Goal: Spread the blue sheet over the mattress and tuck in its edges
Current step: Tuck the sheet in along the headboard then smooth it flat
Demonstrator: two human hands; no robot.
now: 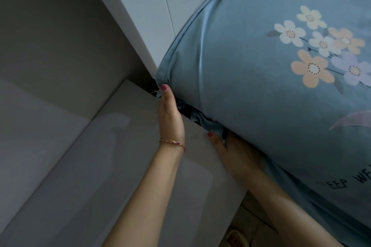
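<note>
The blue sheet (261,86), printed with flowers and dark lettering, covers the mattress that fills the right side of the view. My left hand (170,114) is at the mattress corner, its fingers pushed into the dark gap between the mattress and a grey surface, with the thumb pressing the sheet's edge. My right hand (234,152) reaches under the mattress side, fingers hidden beneath it, thumb beside a bunched fold of sheet (208,124). The mattress itself is hidden under the sheet.
A flat grey cabinet top (100,166) lies directly against the bed on the left. A white headboard panel (140,6) rises behind the corner. A grey wall (50,36) is at the left. A slippered foot (234,238) shows at the bottom.
</note>
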